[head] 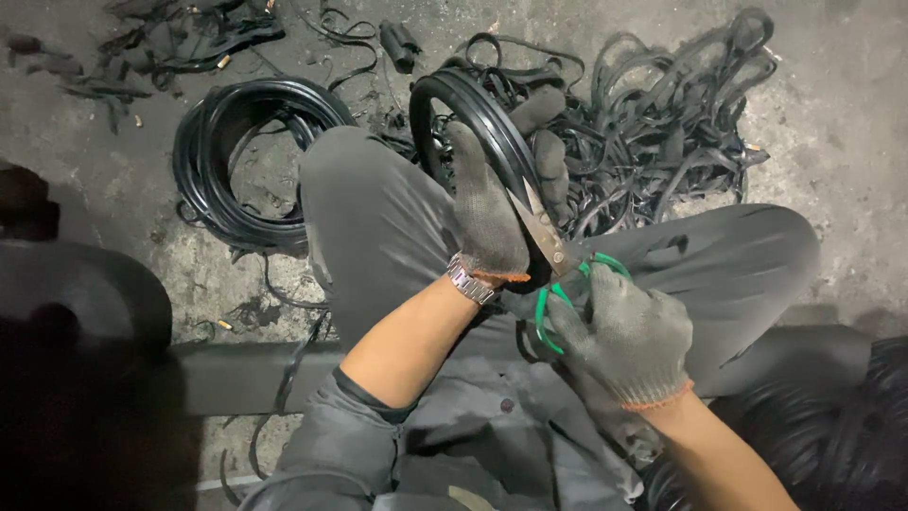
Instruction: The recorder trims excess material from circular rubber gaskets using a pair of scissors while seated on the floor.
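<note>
Head view: left hand [487, 222], gloved, clamps the black rubber ring [473, 104] upright over the knee, steadying it for the blades. Right hand [629, 341] closed on green-handled scissors [558, 260], apparently biting the ring's lower edge.

I see a rough workshop, stained concrete floor [832, 104], coiled black rubber rings [248, 161], heaped rubber offcuts [662, 123]
</note>
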